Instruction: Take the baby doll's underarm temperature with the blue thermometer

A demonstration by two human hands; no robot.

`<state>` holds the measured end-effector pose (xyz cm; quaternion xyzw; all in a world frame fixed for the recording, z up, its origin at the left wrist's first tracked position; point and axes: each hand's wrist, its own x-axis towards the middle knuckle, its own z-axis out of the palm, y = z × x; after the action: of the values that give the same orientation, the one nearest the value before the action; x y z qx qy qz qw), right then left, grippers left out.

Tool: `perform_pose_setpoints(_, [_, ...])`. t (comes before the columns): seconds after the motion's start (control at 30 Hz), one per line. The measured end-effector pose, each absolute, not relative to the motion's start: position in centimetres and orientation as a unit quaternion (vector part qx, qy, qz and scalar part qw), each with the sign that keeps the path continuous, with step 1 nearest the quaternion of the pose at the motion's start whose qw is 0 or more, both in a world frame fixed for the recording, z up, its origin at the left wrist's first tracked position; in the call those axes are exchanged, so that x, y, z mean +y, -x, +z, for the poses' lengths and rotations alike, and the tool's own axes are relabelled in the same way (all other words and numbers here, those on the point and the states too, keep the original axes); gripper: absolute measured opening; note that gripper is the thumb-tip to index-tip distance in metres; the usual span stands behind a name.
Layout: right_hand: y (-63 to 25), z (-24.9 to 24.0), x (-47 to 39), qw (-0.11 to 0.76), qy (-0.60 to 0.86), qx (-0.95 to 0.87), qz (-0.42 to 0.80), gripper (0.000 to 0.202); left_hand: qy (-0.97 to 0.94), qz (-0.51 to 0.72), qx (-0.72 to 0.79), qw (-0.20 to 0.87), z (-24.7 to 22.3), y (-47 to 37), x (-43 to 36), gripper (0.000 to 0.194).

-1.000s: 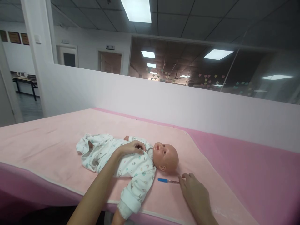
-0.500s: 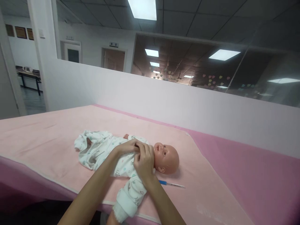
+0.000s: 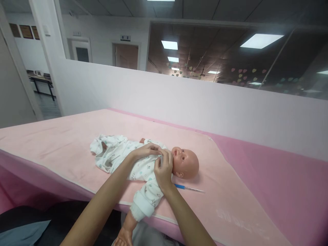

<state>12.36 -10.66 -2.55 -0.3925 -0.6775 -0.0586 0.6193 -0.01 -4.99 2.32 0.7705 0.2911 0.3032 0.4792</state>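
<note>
A baby doll [image 3: 186, 164] lies on its back, head to the right, in a white patterned garment [image 3: 139, 171]. My left hand [image 3: 148, 150] and my right hand [image 3: 164, 167] meet at the garment's neck, just below the doll's chin. Both have bent fingers pinched at the cloth, and a bit of white shows between the fingertips. Part of the collar is hidden behind my right hand. One sleeved doll arm [image 3: 147, 198] hangs over the near edge, its bare hand pointing down. Beside my right wrist lies a thin blue-handled tool with a clear shaft [image 3: 188, 188], perhaps a thermometer.
A pale pink sheet [image 3: 77, 126] covers the table, with darker pink cloth [image 3: 271, 171] beneath it on the right. Behind stands a low white wall [image 3: 179, 99] with glass above it. My lap shows below the near edge.
The view has tilted downward, so more of my lap and the doll's hanging hand shows. My fingers have parted slightly at the neck, showing white cloth between them. The doll has not visibly moved.
</note>
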Motion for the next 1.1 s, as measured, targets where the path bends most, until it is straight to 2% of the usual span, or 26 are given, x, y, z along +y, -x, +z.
perform_pose_setpoints(0.4, [-12.33,-2.54,-10.61,0.633,0.404,-0.659,-0.047,0.027,-0.746,0.323,0.243,0.529,2.33,0.04,-5.28,0.013])
perform_pose_setpoints(1.1, [-12.30,-2.31,-11.00,0.679,0.363,-0.635,-0.069,0.023,-0.720,0.348,0.244,0.549,1.97,0.32,-4.81,0.021])
